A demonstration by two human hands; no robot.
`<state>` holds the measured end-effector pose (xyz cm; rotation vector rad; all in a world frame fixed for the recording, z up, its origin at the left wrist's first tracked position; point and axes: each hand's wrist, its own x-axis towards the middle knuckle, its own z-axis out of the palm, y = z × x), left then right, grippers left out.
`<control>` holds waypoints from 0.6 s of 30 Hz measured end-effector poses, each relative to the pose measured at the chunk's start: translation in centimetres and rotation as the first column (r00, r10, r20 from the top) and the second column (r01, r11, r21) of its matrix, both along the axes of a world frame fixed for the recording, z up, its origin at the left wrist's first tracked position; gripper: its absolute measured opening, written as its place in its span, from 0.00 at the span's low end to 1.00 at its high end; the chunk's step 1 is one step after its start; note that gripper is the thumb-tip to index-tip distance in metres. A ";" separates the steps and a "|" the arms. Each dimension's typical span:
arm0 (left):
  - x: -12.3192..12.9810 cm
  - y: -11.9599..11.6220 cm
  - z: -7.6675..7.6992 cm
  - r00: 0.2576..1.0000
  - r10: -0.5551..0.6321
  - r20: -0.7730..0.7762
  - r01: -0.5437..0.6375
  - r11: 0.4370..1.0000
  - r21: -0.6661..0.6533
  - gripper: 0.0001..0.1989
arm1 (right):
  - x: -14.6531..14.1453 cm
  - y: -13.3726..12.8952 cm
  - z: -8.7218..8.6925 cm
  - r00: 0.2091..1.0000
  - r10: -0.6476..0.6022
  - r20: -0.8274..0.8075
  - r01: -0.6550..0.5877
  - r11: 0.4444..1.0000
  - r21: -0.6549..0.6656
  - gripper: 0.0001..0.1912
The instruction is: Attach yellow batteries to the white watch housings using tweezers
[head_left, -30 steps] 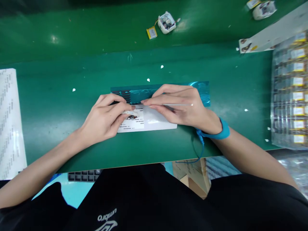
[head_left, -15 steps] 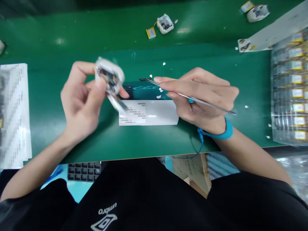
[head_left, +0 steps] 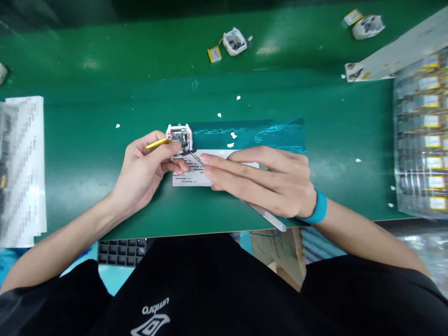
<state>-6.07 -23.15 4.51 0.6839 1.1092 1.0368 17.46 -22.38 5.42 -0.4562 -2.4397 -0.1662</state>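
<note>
My left hand (head_left: 143, 170) grips a small white device housing (head_left: 191, 133) with an exposed circuit board. A yellow-edged battery (head_left: 157, 143) juts out to the left over my fingers. Pinched in my right hand (head_left: 262, 179) is a pair of metal tweezers (head_left: 264, 216), whose tips reach the lower edge of the housing. A small dark piece (head_left: 189, 152) lies at those tips, against the housing. Beneath both hands are a white printed sheet (head_left: 192, 179) and a teal film strip (head_left: 273, 133).
Another open housing (head_left: 235, 42) with its battery (head_left: 214, 54) lies at the back, and a further housing (head_left: 368, 27) at the back right. A clear tray of batteries (head_left: 430, 140) stands on the right. Printed sheets (head_left: 26, 186) lie at left. White scraps dot the green table (head_left: 147, 102).
My left hand has brought the housing right and down, and turned it. My right hand has moved the tweezers and dark piece left and down to the housing. More of the teal strip shows.
</note>
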 end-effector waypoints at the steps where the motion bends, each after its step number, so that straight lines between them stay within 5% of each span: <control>1: 0.1 -0.1 0.0 1.000 0.020 -0.010 -0.020 1.000 -0.012 0.06 | -0.1 0.0 0.0 1.000 0.021 0.008 -0.021 0.999 0.036 0.09; 15: 0.7 -0.8 -0.1 0.998 0.064 -0.015 -0.064 0.997 -0.035 0.07 | -0.8 0.0 -0.1 0.999 0.035 0.009 -0.035 0.999 0.014 0.06; 18: 0.7 -0.9 -0.1 0.997 0.061 -0.039 -0.062 0.998 -0.020 0.08 | -1.0 -0.3 0.0 1.000 0.005 0.002 -0.005 0.992 -0.127 0.05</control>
